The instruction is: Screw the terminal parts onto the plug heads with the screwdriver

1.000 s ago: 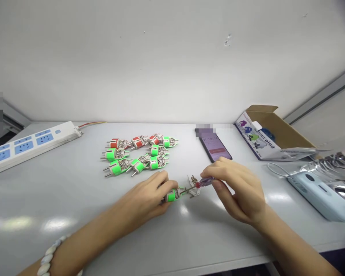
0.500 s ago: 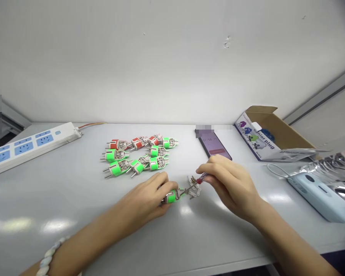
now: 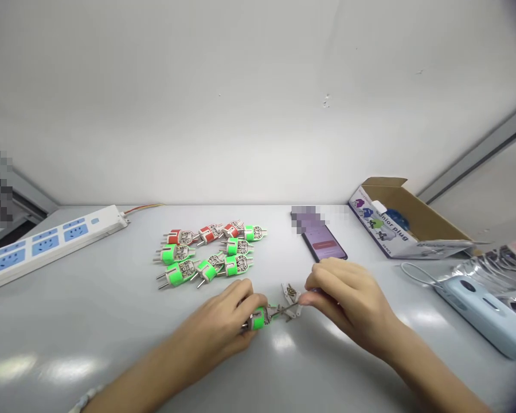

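Note:
My left hand is closed around a green electrical plug, pinning it to the table with its prongs toward the left. In my right hand is a screwdriver; its handle is mostly hidden by my fingers. The metal shaft slants left and down, and its tip meets the right end of the held plug. Just behind the shaft lie small white plastic strips and a little heap of brass screws. Farther back rest several open green plugs and 3 red plugs, their inner parts showing.
A white power strip with blue sockets lies at the left. At the back are a phone and an open cardboard plug box. A light blue device with a cord loop sits at the right beside clear plastic packaging.
The camera view has tilted upward, so everything sits lower in the picture. My right hand has turned a little around the screwdriver, whose handle is now more covered. The left hand keeps its hold.

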`<state>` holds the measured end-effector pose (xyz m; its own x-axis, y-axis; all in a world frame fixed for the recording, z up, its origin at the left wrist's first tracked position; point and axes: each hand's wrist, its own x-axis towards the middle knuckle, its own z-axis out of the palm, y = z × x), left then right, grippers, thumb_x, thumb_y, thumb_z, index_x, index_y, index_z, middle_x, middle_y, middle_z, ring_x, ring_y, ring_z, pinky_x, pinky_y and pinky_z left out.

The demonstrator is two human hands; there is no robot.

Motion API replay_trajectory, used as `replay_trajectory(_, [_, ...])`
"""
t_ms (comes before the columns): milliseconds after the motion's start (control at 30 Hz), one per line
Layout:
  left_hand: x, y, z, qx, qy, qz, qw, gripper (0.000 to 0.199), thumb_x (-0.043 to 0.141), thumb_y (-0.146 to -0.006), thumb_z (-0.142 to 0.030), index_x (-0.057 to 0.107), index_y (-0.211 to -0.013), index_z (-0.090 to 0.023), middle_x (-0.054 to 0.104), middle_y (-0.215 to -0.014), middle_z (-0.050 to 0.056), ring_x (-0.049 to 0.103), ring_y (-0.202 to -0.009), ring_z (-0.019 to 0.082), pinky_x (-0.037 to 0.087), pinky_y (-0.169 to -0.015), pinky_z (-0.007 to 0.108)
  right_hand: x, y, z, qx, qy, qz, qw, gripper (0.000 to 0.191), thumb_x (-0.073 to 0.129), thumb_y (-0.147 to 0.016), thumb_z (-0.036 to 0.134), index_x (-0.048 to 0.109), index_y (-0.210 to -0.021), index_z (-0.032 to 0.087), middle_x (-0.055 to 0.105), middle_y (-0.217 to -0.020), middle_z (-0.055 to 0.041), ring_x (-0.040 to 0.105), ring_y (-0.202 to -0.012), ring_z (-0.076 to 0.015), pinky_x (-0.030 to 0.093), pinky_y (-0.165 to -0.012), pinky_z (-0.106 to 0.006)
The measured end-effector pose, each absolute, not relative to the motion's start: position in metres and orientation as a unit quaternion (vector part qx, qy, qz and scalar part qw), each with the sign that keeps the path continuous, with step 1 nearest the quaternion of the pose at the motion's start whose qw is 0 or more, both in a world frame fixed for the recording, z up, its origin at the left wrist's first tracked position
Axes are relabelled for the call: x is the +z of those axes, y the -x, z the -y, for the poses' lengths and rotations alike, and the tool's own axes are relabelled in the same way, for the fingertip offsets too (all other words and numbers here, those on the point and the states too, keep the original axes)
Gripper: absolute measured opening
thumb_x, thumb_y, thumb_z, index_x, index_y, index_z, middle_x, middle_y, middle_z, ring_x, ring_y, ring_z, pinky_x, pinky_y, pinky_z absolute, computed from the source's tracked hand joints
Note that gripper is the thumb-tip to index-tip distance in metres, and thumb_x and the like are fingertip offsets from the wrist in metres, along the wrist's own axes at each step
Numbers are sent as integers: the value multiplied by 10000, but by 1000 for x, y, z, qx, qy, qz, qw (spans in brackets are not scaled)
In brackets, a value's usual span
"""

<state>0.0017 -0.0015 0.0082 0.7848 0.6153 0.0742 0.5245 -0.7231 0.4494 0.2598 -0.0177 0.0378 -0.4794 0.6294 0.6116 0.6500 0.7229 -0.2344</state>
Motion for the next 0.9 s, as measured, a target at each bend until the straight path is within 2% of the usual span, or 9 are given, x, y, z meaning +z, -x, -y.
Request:
replay_trajectory(100, [8,0,2,101,-917,-316,221,322,552,-867,-39,559,-1131,-223,544,-1003,24,567,-860,185,454,-687,243,44,-260,19,22,365,875,318,232,377,-1062,184,450,-847,231,506,-681,8,426,-575,-161,342,-540,-290])
replay_trajectory(200, [11,0,2,86,-905,-338,243,294,566,-896,-77,564,-1142,-238,554,-1039,22,582,-912,193,471,-744,257,49,-262,21,107,355,881,294,168,370,-986,85,463,-978,224,591,-836,-32,527,-699,-182,438,-620,-305])
replay_trajectory(300, [15,-1,0,72,-898,-348,259,277,587,-910,-102,568,-1149,-240,553,-1044,20,587,-901,189,475,-735,256,48,-262,24,189,356,864,302,208,364,-983,56,449,-1062,229,635,-981,-63,608,-834,-194,515,-716,-331])
replay_trajectory(367, [17,-2,0,71,-898,-348,261,281,593,-905,-105,567,-1153,-235,551,-1039,19,588,-879,184,475,-714,250,43,-259,25,223,361,846,321,216,368,-1004,58,451,-1085,240,649,-1011,-56,638,-852,-184,542,-735,-330])
replay_trajectory(600, [12,1,0,88,-900,-333,269,291,587,-885,-85,566,-1132,-238,546,-1025,16,579,-879,186,469,-725,253,25,-246,27,256,351,779,452,185,525,-1017,112,545,-1142,247,716,-923,-30,686,-745,-162,580,-680,-289])
replay_trajectory(733, [11,0,-1,102,-892,-334,288,266,574,-893,-87,560,-1112,-237,538,-1016,9,573,-891,185,458,-720,253,26,-245,25,252,347,762,485,59,629,-998,212,579,-1000,243,712,-820,-16,662,-676,-166,555,-605,-296])
replay_trajectory(900, [15,-3,-1,99,-891,-331,294,240,562,-907,-95,565,-1110,-224,526,-1009,17,564,-892,191,449,-721,264,25,-244,22,228,376,742,505,203,694,-967,320,537,-859,250,658,-691,1,587,-576,-165,453,-504,-299])
